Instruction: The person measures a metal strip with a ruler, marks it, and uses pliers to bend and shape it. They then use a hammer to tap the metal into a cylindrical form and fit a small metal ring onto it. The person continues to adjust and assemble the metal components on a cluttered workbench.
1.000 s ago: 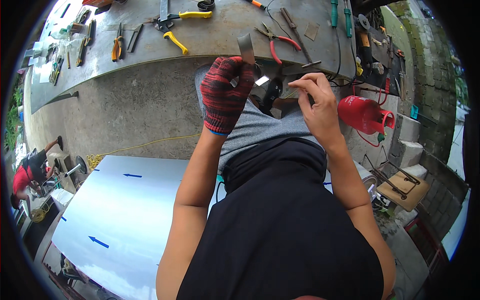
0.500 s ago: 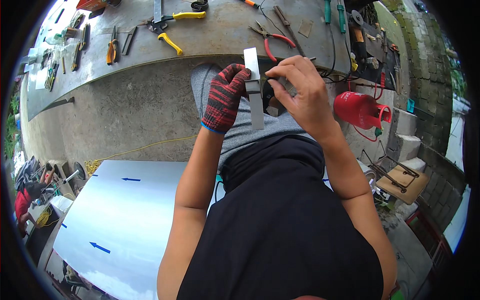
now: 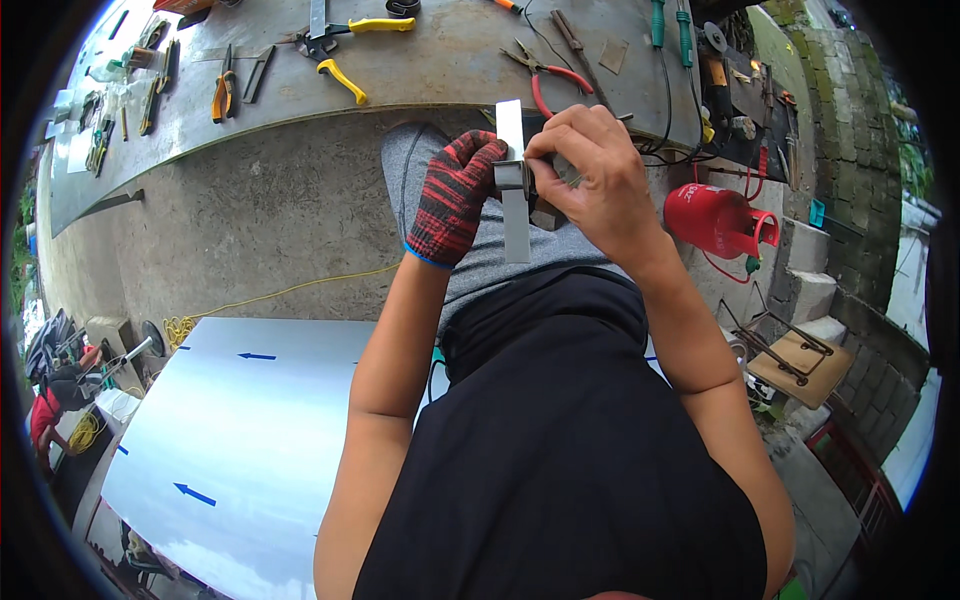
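My left hand [image 3: 455, 198], in a red-and-black striped knit glove, is closed on a flat light-grey metal strip [image 3: 516, 232] held upright over my lap. Around the strip's middle sits a short grey metal band or bracket [image 3: 508, 176], beside the gloved fingertips. My bare right hand [image 3: 600, 175] has thumb and forefinger pinched at the right edge of that band. Whatever lies between those fingertips is too small to make out. Just beyond, red-handled pliers [image 3: 545, 80] lie on the metal workbench [image 3: 440, 75].
Yellow-handled snips [image 3: 343, 80] and orange-handled pliers [image 3: 224, 97] lie on the bench. A red gas cylinder [image 3: 715, 218] stands at right. A large shiny sheet [image 3: 270, 420] with blue arrows lies at lower left. Another person [image 3: 48, 415] is at far left.
My right hand has moved slightly left, bringing its pinched fingertips against the band on the strip. My left hand keeps its hold, shifting slightly.
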Demonstrator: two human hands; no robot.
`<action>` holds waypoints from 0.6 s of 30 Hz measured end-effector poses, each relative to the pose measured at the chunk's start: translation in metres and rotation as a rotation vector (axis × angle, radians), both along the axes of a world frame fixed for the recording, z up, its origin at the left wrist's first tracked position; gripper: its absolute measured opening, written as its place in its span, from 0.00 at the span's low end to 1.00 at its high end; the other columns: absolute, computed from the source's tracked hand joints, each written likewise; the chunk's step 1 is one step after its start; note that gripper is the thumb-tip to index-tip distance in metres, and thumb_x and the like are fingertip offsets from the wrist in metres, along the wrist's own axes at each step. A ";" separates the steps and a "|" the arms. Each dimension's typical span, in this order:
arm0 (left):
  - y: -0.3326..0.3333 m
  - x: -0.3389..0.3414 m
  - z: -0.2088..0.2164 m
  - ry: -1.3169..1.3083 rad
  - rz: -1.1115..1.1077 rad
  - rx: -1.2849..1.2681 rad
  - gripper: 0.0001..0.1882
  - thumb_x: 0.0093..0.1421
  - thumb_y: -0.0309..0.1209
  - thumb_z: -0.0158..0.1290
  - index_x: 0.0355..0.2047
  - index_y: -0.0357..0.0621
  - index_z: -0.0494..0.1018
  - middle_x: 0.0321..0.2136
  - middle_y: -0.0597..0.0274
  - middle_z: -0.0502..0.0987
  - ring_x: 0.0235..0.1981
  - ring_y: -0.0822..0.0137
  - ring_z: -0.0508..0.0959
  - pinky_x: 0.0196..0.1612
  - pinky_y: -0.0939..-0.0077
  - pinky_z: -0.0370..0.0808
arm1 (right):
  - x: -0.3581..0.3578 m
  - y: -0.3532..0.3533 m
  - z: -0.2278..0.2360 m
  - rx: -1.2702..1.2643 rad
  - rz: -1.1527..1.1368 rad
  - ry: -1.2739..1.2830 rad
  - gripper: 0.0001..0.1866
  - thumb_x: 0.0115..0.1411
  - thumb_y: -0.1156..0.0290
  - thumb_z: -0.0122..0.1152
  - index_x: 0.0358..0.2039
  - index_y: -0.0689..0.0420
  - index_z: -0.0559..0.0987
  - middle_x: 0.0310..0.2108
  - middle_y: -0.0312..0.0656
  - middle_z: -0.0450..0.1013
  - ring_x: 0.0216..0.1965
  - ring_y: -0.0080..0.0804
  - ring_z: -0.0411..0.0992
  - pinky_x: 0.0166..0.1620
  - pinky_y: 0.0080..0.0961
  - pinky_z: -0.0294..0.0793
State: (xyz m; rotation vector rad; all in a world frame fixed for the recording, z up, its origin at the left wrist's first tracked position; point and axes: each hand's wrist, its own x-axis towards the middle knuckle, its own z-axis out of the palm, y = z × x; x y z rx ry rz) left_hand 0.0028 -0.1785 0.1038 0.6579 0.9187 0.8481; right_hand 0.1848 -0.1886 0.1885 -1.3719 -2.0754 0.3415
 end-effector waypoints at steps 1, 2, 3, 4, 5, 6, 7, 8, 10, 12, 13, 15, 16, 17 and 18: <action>0.000 0.000 -0.001 0.000 0.006 -0.001 0.10 0.69 0.35 0.55 0.43 0.43 0.78 0.32 0.69 0.79 0.32 0.76 0.78 0.35 0.78 0.76 | 0.000 0.001 -0.001 0.008 -0.008 0.001 0.07 0.51 0.76 0.70 0.31 0.54 0.81 0.33 0.36 0.75 0.39 0.37 0.73 0.43 0.36 0.71; 0.000 0.000 -0.001 0.000 0.012 -0.003 0.09 0.69 0.35 0.55 0.42 0.43 0.78 0.31 0.69 0.79 0.32 0.76 0.78 0.35 0.78 0.76 | 0.001 0.001 -0.002 -0.014 -0.055 0.018 0.07 0.52 0.76 0.70 0.31 0.55 0.80 0.33 0.37 0.75 0.39 0.38 0.74 0.43 0.36 0.71; 0.000 0.000 -0.002 -0.001 0.018 -0.004 0.09 0.69 0.35 0.55 0.42 0.43 0.78 0.31 0.69 0.79 0.31 0.76 0.78 0.34 0.78 0.76 | 0.004 0.001 -0.004 -0.036 -0.103 0.034 0.07 0.52 0.76 0.70 0.31 0.55 0.80 0.32 0.38 0.75 0.38 0.39 0.74 0.43 0.36 0.71; 0.000 0.000 -0.004 0.011 0.021 -0.005 0.09 0.69 0.35 0.55 0.42 0.43 0.78 0.31 0.69 0.79 0.31 0.76 0.78 0.33 0.78 0.76 | 0.007 0.000 -0.005 -0.058 -0.150 0.050 0.07 0.52 0.76 0.69 0.30 0.55 0.79 0.31 0.38 0.75 0.37 0.40 0.74 0.43 0.37 0.71; 0.001 -0.001 -0.006 0.027 0.027 -0.005 0.09 0.69 0.35 0.55 0.42 0.43 0.78 0.30 0.69 0.79 0.30 0.76 0.78 0.33 0.78 0.76 | 0.013 -0.001 -0.006 -0.097 -0.196 0.073 0.06 0.55 0.75 0.68 0.31 0.57 0.78 0.31 0.41 0.75 0.36 0.42 0.74 0.42 0.39 0.71; 0.001 -0.002 -0.007 0.041 0.035 -0.006 0.09 0.69 0.35 0.55 0.42 0.43 0.78 0.30 0.68 0.79 0.29 0.76 0.79 0.32 0.78 0.76 | 0.022 -0.004 -0.009 -0.150 -0.229 0.000 0.05 0.56 0.75 0.68 0.31 0.57 0.78 0.31 0.41 0.75 0.36 0.43 0.74 0.42 0.40 0.71; 0.001 -0.003 -0.006 0.065 0.064 -0.012 0.10 0.69 0.35 0.56 0.42 0.41 0.78 0.30 0.68 0.80 0.29 0.76 0.78 0.32 0.78 0.76 | 0.035 -0.008 -0.015 -0.202 -0.261 -0.073 0.05 0.57 0.75 0.67 0.31 0.58 0.78 0.31 0.42 0.75 0.36 0.44 0.74 0.42 0.40 0.71; 0.002 -0.002 -0.004 0.084 0.088 -0.019 0.10 0.69 0.35 0.57 0.41 0.40 0.78 0.29 0.68 0.80 0.28 0.77 0.78 0.31 0.78 0.76 | 0.048 -0.014 -0.020 -0.254 -0.299 -0.151 0.05 0.58 0.75 0.67 0.31 0.58 0.78 0.32 0.42 0.75 0.36 0.44 0.75 0.42 0.41 0.71; 0.004 0.000 0.000 0.136 0.141 -0.017 0.11 0.69 0.35 0.58 0.41 0.38 0.78 0.29 0.67 0.80 0.27 0.77 0.78 0.31 0.78 0.77 | 0.058 -0.023 -0.026 -0.273 -0.363 -0.096 0.05 0.60 0.74 0.65 0.36 0.59 0.80 0.32 0.44 0.74 0.36 0.43 0.75 0.42 0.38 0.73; 0.005 0.001 0.002 0.198 0.191 -0.004 0.11 0.68 0.35 0.58 0.40 0.38 0.78 0.28 0.66 0.80 0.25 0.76 0.78 0.30 0.78 0.77 | 0.057 -0.034 -0.023 -0.379 -0.361 0.015 0.10 0.61 0.74 0.65 0.44 0.59 0.79 0.33 0.45 0.74 0.36 0.42 0.76 0.42 0.36 0.74; 0.005 0.001 -0.005 0.199 0.211 0.019 0.11 0.68 0.35 0.59 0.40 0.38 0.78 0.28 0.66 0.80 0.25 0.77 0.77 0.30 0.78 0.76 | 0.058 -0.040 -0.024 -0.449 -0.343 0.052 0.15 0.61 0.74 0.65 0.49 0.58 0.78 0.34 0.46 0.74 0.35 0.42 0.76 0.42 0.36 0.75; 0.006 0.006 -0.007 0.251 0.258 0.044 0.12 0.68 0.36 0.59 0.39 0.37 0.78 0.27 0.65 0.80 0.25 0.77 0.77 0.29 0.78 0.76 | 0.045 -0.049 -0.021 -0.643 -0.298 0.088 0.18 0.62 0.73 0.66 0.53 0.58 0.76 0.36 0.46 0.74 0.34 0.40 0.76 0.42 0.36 0.75; 0.007 0.008 -0.009 0.278 0.281 0.056 0.13 0.68 0.36 0.60 0.39 0.37 0.78 0.27 0.65 0.80 0.25 0.78 0.77 0.29 0.78 0.76 | 0.036 -0.053 -0.020 -0.739 -0.274 0.105 0.20 0.62 0.73 0.67 0.54 0.58 0.75 0.37 0.47 0.74 0.34 0.40 0.76 0.41 0.36 0.75; 0.008 0.010 -0.012 0.301 0.288 0.076 0.12 0.67 0.36 0.60 0.37 0.37 0.77 0.26 0.65 0.79 0.25 0.78 0.76 0.28 0.77 0.76 | 0.026 -0.058 -0.022 -0.693 -0.231 0.125 0.21 0.62 0.71 0.68 0.54 0.59 0.75 0.38 0.47 0.74 0.34 0.39 0.76 0.41 0.35 0.75; 0.008 0.012 -0.012 0.309 0.307 0.093 0.12 0.67 0.35 0.60 0.37 0.37 0.77 0.25 0.65 0.79 0.25 0.77 0.76 0.28 0.77 0.76 | 0.014 -0.062 -0.024 -0.646 -0.189 0.143 0.22 0.62 0.70 0.68 0.55 0.60 0.74 0.39 0.47 0.74 0.34 0.38 0.76 0.41 0.34 0.75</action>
